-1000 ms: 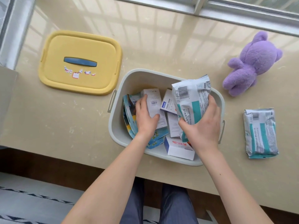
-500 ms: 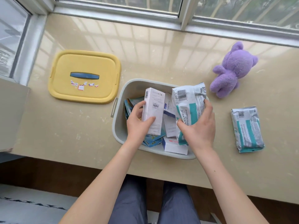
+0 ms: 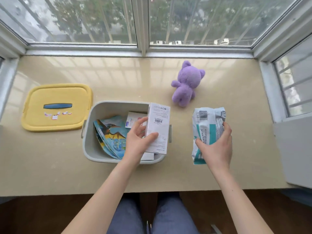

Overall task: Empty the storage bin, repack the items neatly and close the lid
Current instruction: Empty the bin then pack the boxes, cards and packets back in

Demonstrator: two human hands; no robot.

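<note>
Since half a second ago, the right hand [image 3: 217, 147] had carried the crinkled white-and-teal soft packet [image 3: 208, 122] out of the grey plastic storage bin [image 3: 108, 107] to the desk [image 3: 50, 166] beside it, fingers curled round its lower end. The left hand [image 3: 136, 141] had raised the tall white cardboard box [image 3: 159, 125] over the bin's right rim, thumb on the front, fingers behind. Colourful bird-print booklets [image 3: 111, 134] lay inside. The yellow plastic lid with the blue handle [image 3: 57, 93] sat just left of the bin, and the purple plush bear [image 3: 187, 83] sat behind the packet. Bare desk lay in front of the bin. Both held items bore barcodes. The packet's teal band carried Chinese print too small to read.
</note>
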